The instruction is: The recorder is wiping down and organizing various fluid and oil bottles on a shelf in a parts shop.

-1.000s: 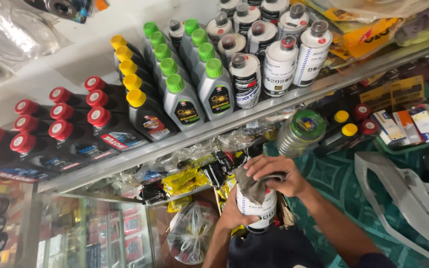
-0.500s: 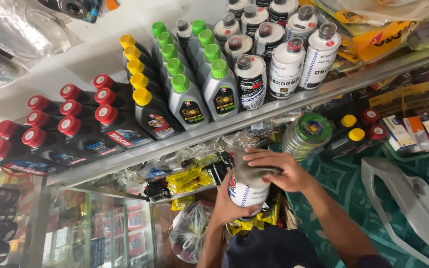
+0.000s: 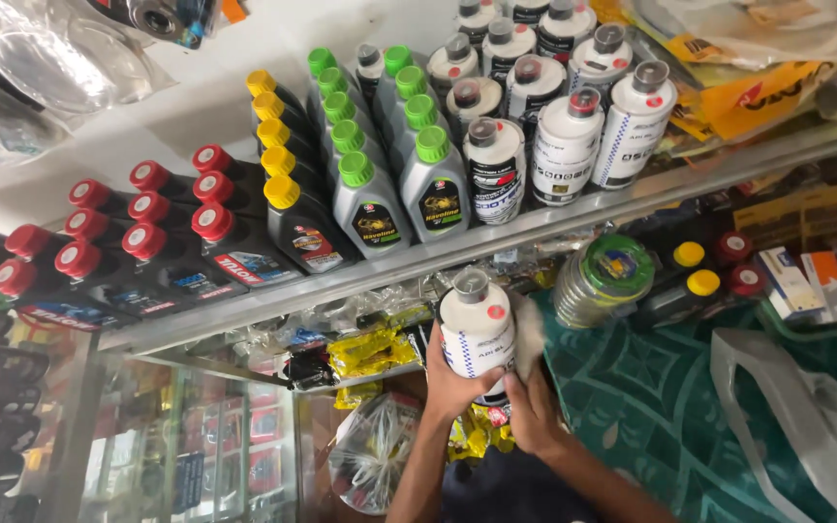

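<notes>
My left hand (image 3: 452, 380) grips a white oil bottle (image 3: 477, 329) with a grey cap and a red dot, holding it upright just below the metal shelf edge (image 3: 573, 215). My right hand (image 3: 538, 412) rests against the bottle's right side and presses a pale grey cloth (image 3: 531, 329) onto it. On the shelf above stand several matching white bottles (image 3: 566, 145) with grey caps.
The shelf also carries rows of grey bottles with green caps (image 3: 433, 184), black bottles with yellow caps (image 3: 302, 218) and red caps (image 3: 230, 242). A coil of wire (image 3: 604, 281) and a white bag (image 3: 806, 416) lie on a green patterned cloth (image 3: 651, 387). Yellow packets (image 3: 370, 351) sit below.
The bottle has been lifted closer to the shelf edge and turned upright. The cloth has moved from covering its top to its right side, and my right hand has dropped lower.
</notes>
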